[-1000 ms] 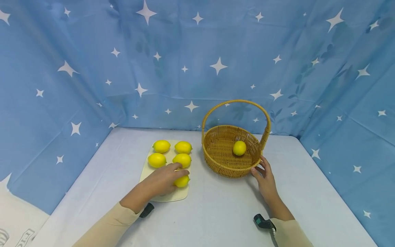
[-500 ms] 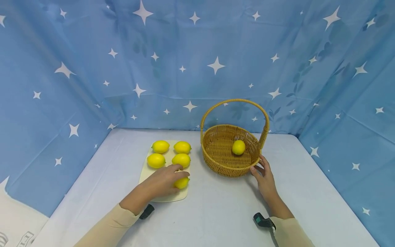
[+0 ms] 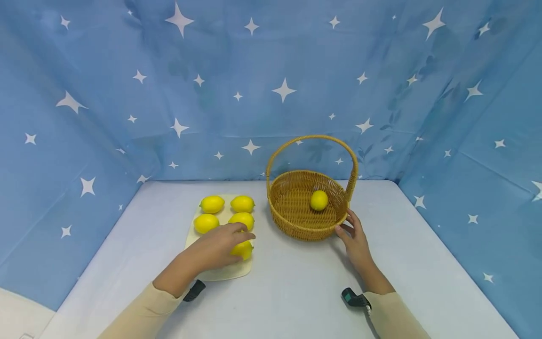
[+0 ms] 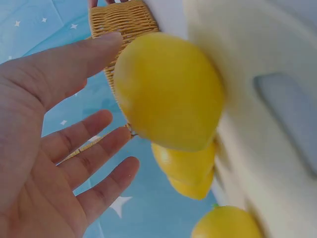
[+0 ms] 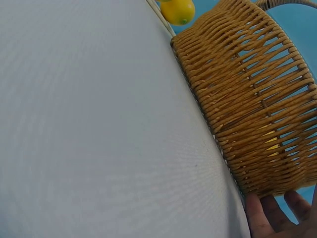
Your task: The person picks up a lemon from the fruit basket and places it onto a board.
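Observation:
Several yellow lemons lie on a cream cutting board (image 3: 228,275) on the left of the table. My left hand (image 3: 216,247) is over the front part of the board, around the nearest lemon (image 3: 242,251). In the left wrist view its fingers are spread, and the thumb tip overlaps the edge of that lemon (image 4: 168,94). The right hand (image 3: 360,249) touches the outer wall of a round wicker basket (image 3: 296,223) with a tall handle, fingertips at its right side (image 5: 277,215). Inside the basket is one lemon (image 3: 319,200).
Beyond the near lemon, the other lemons, such as the back left lemon (image 3: 212,204), sit in rows on the board. A blue curtain (image 3: 237,117) with white stars surrounds the white table (image 3: 279,292). Dark wrist devices (image 3: 354,299) are strapped near both sleeves.
The head view has turned a little to the right, so the whole scene sits further left in it. Both hands keep nearly the same places at the lemon and the basket.

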The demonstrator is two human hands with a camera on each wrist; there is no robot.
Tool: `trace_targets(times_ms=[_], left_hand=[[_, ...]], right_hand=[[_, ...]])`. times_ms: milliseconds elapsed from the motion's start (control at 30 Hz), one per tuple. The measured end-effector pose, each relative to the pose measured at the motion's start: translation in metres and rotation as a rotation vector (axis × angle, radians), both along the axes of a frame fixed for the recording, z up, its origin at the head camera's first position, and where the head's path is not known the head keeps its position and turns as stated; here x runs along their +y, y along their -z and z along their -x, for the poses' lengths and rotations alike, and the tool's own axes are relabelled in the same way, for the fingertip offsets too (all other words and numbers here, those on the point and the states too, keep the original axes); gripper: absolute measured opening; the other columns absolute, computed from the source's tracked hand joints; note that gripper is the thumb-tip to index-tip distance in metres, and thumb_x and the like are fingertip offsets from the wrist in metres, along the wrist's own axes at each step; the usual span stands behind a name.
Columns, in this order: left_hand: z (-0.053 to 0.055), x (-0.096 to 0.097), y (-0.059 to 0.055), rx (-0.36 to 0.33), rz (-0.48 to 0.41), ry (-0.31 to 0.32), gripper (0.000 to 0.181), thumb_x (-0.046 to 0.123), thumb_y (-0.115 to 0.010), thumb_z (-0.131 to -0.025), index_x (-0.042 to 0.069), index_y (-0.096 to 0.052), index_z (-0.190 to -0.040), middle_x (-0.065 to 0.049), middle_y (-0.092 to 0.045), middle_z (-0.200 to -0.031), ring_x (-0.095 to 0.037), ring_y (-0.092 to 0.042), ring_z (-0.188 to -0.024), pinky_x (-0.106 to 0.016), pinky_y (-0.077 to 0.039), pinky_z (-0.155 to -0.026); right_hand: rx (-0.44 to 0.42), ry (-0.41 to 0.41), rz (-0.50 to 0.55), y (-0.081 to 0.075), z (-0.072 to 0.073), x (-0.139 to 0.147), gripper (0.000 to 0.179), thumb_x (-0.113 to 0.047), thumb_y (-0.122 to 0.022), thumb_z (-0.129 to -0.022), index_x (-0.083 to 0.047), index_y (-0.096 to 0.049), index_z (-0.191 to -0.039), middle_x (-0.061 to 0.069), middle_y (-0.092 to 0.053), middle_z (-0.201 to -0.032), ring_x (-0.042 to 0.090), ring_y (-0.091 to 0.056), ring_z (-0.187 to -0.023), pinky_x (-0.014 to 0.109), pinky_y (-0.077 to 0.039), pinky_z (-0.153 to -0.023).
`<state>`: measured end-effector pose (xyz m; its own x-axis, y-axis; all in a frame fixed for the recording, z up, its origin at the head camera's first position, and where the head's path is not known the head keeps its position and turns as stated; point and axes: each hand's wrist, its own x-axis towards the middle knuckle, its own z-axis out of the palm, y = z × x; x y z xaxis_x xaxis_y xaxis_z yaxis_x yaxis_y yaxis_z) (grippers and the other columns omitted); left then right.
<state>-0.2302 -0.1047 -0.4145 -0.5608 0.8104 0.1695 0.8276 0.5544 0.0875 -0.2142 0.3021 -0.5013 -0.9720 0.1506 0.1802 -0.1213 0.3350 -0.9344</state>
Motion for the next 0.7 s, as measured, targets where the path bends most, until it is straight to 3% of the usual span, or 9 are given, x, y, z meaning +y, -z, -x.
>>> trace_targets(times_ms=[267, 400, 567, 700], left_hand=[[0.012, 0.022, -0.015, -0.012, 0.037, 0.053, 0.054, 0.031, -0.078, -0.084, 0.023, -0.059, -0.134, 0.001, -0.053, -0.132, -0.017, -0.054, -0.115, -0.035, -0.047, -0.094], [0.021, 0.044, -0.02, -0.014, 0.018, 0.09, 0.049, 0.033, -0.074, -0.087, 0.022, -0.06, -0.133, 0.003, -0.053, -0.13, -0.014, -0.053, -0.115, -0.031, -0.046, -0.094], [0.03, 0.081, -0.033, 0.013, 0.012, 0.139, 0.043, 0.032, -0.07, -0.091, 0.017, -0.061, -0.131, 0.003, -0.056, -0.123, -0.012, -0.053, -0.109, -0.029, -0.047, -0.091], [0.036, 0.105, -0.039, 0.012, 0.03, 0.131, 0.042, 0.034, -0.068, -0.092, 0.019, -0.061, -0.131, 0.004, -0.057, -0.121, -0.011, -0.054, -0.106, -0.027, -0.049, -0.084]], right_hand=[[-0.004, -0.028, 0.002, -0.032, -0.017, -0.017, 0.073, -0.025, -0.056, -0.1, -0.013, -0.012, -0.157, 0.024, -0.024, -0.153, 0.046, -0.033, -0.134, 0.064, -0.033, -0.101], [-0.011, -0.028, 0.004, -0.029, -0.015, -0.016, 0.074, -0.026, -0.057, -0.1, -0.012, -0.011, -0.157, 0.024, -0.023, -0.153, 0.045, -0.034, -0.134, 0.062, -0.034, -0.101], [-0.022, -0.009, 0.01, -0.013, -0.006, -0.006, 0.076, -0.031, -0.058, -0.099, -0.02, -0.01, -0.157, 0.018, -0.022, -0.155, 0.04, -0.034, -0.135, 0.061, -0.033, -0.103], [0.002, -0.018, 0.007, -0.003, -0.002, -0.002, 0.077, -0.035, -0.058, -0.099, -0.025, -0.009, -0.158, 0.017, -0.021, -0.156, 0.039, -0.034, -0.135, 0.06, -0.033, -0.103]])
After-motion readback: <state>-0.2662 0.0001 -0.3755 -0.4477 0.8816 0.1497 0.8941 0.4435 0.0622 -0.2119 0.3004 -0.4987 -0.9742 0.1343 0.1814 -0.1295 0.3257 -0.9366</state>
